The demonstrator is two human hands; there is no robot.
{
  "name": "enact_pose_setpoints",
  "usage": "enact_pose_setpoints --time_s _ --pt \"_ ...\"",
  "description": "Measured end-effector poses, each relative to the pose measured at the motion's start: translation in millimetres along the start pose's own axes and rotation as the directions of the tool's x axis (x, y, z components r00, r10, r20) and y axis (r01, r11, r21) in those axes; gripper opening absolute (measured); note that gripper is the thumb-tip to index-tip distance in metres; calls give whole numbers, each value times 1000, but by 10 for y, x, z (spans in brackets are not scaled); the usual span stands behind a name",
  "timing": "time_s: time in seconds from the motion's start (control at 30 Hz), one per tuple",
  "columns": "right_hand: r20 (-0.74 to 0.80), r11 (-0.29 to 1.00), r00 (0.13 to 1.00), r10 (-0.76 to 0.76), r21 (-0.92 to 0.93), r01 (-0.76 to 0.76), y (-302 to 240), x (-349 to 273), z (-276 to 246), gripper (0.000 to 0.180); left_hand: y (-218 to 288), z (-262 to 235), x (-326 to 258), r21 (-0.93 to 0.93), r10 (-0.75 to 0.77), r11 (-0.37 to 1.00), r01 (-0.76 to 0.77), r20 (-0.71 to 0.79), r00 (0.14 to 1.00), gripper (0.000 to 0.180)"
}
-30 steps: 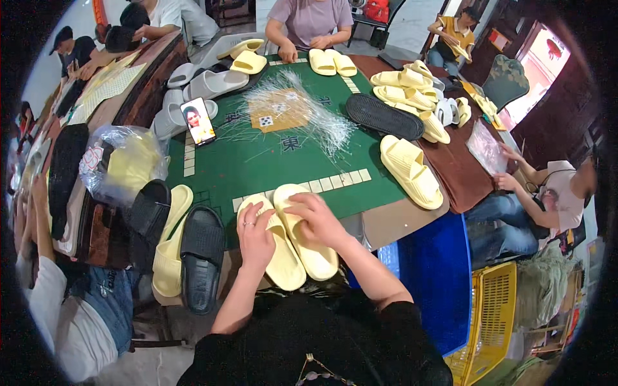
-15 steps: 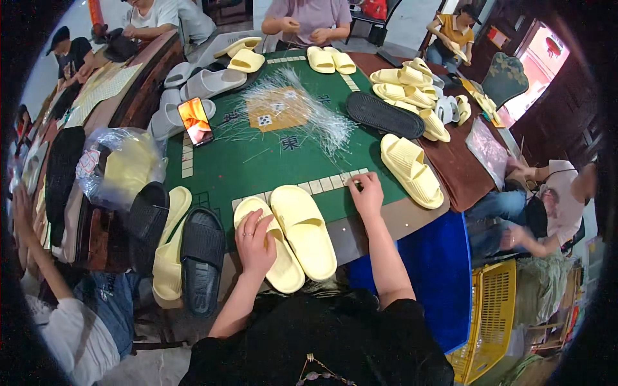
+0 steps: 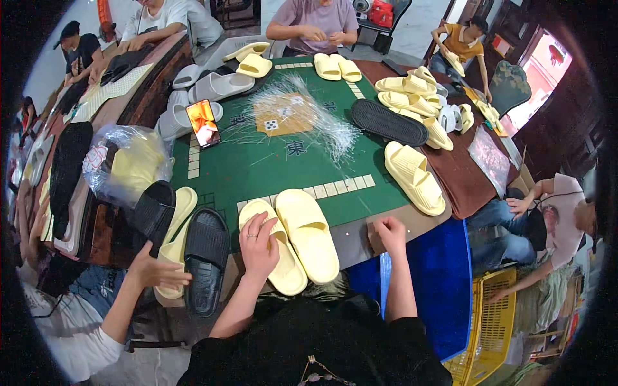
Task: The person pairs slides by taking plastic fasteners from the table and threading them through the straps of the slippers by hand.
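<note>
Yellow slippers point(image 3: 297, 238) beside black slipper point(image 3: 206, 257).

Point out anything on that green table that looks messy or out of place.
A loose heap of clear plastic strands sprawls across the middle of the green table, fanning out untidily. A phone stands tilted nearby. The yellow slippers under the left hand lie neatly paired.

Counts: 2 pale yellow slides point(image 3: 296, 238) at near edge of tabletop point(image 3: 270, 164), 2 black slides point(image 3: 187, 244) left, 1 yellow slide point(image 3: 414, 177) right, 1 black sole point(image 3: 389, 122), 1 phone point(image 3: 203, 123), 1 plastic bag point(image 3: 125, 164), 1 yellow crate point(image 3: 489, 321).
</note>
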State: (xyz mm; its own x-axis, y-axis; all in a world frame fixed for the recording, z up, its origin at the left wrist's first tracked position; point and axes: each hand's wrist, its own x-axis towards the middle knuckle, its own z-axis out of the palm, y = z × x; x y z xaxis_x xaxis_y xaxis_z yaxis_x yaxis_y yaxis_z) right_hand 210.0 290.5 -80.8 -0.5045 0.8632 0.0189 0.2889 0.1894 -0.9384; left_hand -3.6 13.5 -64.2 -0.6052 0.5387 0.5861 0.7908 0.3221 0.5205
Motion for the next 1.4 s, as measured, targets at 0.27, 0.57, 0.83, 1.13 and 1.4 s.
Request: enact_pose_setpoints --time_s 0.27,0.57,0.83,1.13,1.4 --pt "342 957 938 54 252 -147 -510 -840 -156 8 363 -256 12 -220 169 962 -160 22 985 46" --pt "461 931 818 -345 277 237 -1070 -1037 489 7 758 -136 -18 -388 397 857 -339 77 915 33" --pt "499 821 668 -552 181 542 -1103 -718 574 30 905 -377 -10 -549 387 778 -305 37 921 29" --pt "437 601 608 -663 -174 780 -822 49 880 13 767 -493 -1 -614 265 776 -147 106 958 15" --pt "568 480 540 -620 -270 835 -732 1024 1421 6 710 -642 -11 -548 222 824 -142 83 972 17"
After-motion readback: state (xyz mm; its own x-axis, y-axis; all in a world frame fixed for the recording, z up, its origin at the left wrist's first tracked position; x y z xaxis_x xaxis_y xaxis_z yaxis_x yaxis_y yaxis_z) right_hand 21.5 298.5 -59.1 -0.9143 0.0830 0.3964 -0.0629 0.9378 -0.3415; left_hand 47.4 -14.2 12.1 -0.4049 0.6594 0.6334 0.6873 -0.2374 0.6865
